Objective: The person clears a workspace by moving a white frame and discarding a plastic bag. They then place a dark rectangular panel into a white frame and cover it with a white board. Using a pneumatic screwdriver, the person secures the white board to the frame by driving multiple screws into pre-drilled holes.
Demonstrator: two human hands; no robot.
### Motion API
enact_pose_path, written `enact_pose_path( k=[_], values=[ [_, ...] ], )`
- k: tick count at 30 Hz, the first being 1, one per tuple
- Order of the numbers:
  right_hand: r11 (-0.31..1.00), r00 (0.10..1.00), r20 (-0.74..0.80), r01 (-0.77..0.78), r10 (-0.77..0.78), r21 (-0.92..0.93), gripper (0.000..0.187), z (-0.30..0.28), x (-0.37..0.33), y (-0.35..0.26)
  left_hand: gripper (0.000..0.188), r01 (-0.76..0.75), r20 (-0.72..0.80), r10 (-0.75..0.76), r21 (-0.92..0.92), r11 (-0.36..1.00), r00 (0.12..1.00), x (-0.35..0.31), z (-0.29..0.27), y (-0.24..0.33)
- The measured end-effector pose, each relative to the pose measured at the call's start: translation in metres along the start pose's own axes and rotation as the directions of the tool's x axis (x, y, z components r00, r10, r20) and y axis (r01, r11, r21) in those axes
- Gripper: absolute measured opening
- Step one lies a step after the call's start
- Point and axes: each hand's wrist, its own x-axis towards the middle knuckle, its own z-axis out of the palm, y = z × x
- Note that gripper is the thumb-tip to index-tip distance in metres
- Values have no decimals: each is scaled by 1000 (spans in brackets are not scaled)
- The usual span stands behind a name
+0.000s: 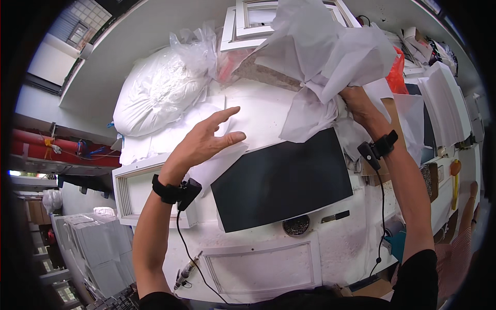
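Note:
My right hand (pixel 360 106) is closed on a bunch of crumpled thin white paper sheets (pixel 356 62), raised over the far side of the table. Its fingertips are partly hidden by the paper. My left hand (pixel 209 137) is held over the table, fingers apart and nothing in it. Between the hands and nearer to me lies a flat black sheet (pixel 284 181). White paper (pixel 219 168) shows beside its left edge, below my left hand.
A bulging white sack (pixel 160 88) is at the far left, white frames (pixel 232 31) at the back. Nearer are a white frame (pixel 263 268), a round dish of small bits (pixel 296 226), a dark-handled tool (pixel 336 216) and a power screwdriver-like tool (pixel 186 271). Another person's arm (pixel 467 206) shows at right.

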Motion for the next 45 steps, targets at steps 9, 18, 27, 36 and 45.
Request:
enact_pose_path(
  k=[9,18,27,36,45],
  values=[
    [940,976,-128,205,-176,271,51,-60,-45,-47,39,87,-118,-83,30,996,989,-76,44,-43],
    [759,842,-282,537,-459,369,67,-92,-151,-122,21,-19,-753,62,65,998,655,-97,17,-11],
    [779,830,-315,548,-461,305,52,-44,-291,-98,37,-494,-698,-186,-645,582,692,-164,132,150],
    [504,783,343,604,-519,-617,34,81,-302,-29,71,-94,-82,-124,-991,-95,989,-184,203,173],
    [933,756,653,267,-47,-242,52,73,-228,-105,68,-310,-328,-325,-945,107,887,-197,157,112]
  ],
)
